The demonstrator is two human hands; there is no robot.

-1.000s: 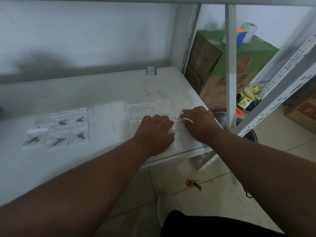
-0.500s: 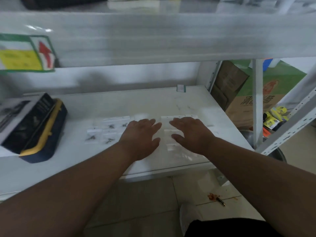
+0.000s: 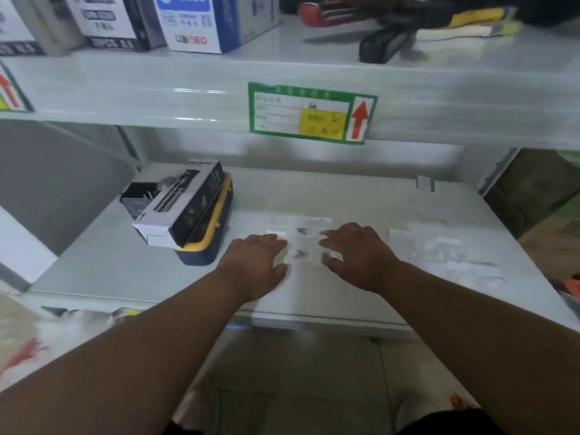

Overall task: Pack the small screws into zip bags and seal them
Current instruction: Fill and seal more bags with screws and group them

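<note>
Fingers of the left hand (image 3: 255, 262) and the right hand (image 3: 354, 257) lie straight, holding nothing, on either side of the small clear zip bags with dark screws (image 3: 301, 243) on the white metal shelf (image 3: 125, 265). I judge the filled bags are being gathered (the picture is blurred). Next comes pressing each seal shut.

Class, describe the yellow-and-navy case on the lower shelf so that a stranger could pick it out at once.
Start at the lower white shelf, beneath the green label with the red arrow. At its left end lies the yellow-and-navy case, with a grey-and-black carton on top. Nothing else there is yellow-rimmed.
</note>
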